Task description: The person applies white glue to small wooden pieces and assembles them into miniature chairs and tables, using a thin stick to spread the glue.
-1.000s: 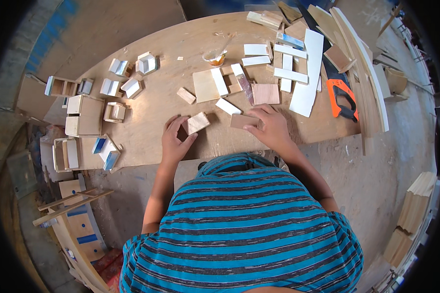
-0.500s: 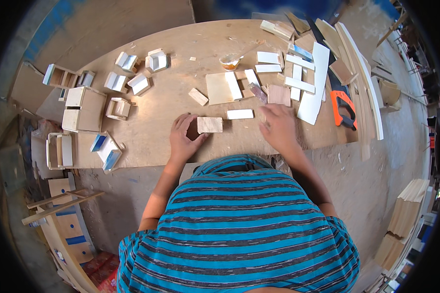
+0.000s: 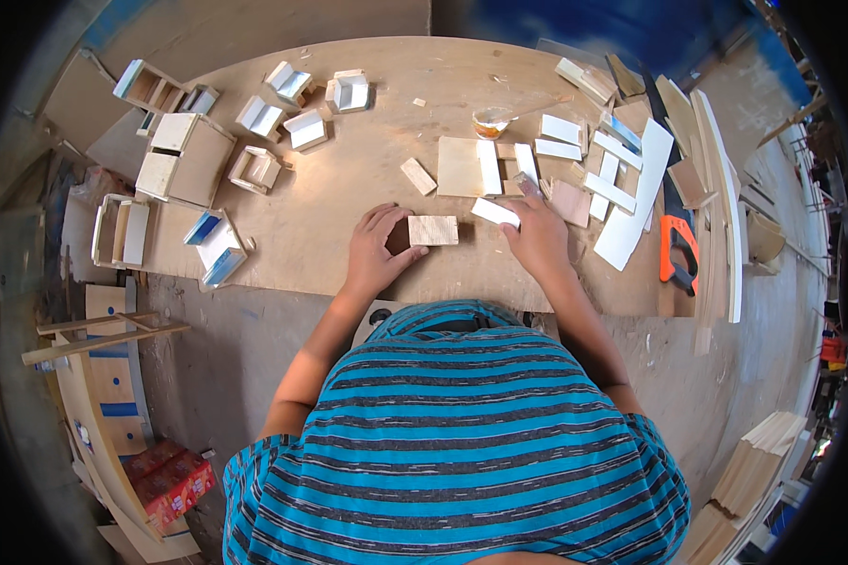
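Left hand (image 3: 379, 247): curled round the left end of a small wooden block (image 3: 433, 230), thumb at the near edge, fingers at the far edge. Block lies at the front of the table (image 3: 349, 160), before the person's body, grain face up.

Right hand (image 3: 540, 235): at the right end of a white strip (image 3: 494, 212), thumb beside that end, forefinger reaching farther toward a stained flat stick (image 3: 527, 186). Whether it grips strip or stick cannot be told.

Surroundings: strip lies just right of the block, apart from it. Beyond stand a pale panel (image 3: 459, 168) and a clear cup (image 3: 491, 124); a square wooden piece (image 3: 570, 201) lies right of the right hand.

Handling notes (judgement): brace the block with light, even pressure so it does not turn. Take the strip by its edges, sparing the white face. Lift clear of the crowded pieces; a low sideways sweep could knock the square piece.
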`<state>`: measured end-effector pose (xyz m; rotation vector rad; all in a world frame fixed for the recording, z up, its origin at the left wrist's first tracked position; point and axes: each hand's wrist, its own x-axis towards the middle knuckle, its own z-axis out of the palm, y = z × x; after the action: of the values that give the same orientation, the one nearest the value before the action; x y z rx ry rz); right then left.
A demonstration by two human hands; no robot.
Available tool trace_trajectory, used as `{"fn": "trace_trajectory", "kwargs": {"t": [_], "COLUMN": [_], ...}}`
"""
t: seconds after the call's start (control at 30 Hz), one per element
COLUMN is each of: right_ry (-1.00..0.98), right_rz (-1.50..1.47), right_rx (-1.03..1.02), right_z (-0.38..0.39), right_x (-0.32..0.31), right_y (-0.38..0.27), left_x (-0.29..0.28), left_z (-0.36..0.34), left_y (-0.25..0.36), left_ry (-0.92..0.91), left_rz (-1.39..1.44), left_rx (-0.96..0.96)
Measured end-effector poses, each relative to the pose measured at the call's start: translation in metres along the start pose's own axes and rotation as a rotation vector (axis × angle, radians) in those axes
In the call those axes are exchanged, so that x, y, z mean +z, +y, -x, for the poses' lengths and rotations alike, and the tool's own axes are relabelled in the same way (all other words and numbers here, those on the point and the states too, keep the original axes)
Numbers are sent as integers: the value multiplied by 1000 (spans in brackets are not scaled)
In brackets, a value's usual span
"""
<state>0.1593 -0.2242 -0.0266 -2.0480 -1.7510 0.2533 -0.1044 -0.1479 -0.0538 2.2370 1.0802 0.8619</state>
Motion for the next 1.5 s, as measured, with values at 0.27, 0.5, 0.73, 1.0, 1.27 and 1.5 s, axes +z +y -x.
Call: {"fn": "trace_trajectory", "kwargs": {"t": [0.27,0.5,0.73,1.0,1.27,1.5], "right_ry": [-33,-90,-157,-496,-633,-533], "right_rz": [-39,-150,-344,-547,-1224,-882], "right_rx": [4,-148,-328,-72,268,-72], "right_z": [-6,0,-13,-29,-16,-2], "right_x": [-9,-8,24,34,37,28], "right_y": [9,-9,-45,-40,-45,-40], "left_x": [-2,0,0,3,8,8], "left_z": [7,5,5,7,4,10], "left_y": [-9,-3,-6,-16,10,23], "left_ry": [79,57,41,38,-103,-269], "left_rz": [78,38,37,440,1059,889], "left_rx": [-63,-46,-56,-248,-475,-429]}}
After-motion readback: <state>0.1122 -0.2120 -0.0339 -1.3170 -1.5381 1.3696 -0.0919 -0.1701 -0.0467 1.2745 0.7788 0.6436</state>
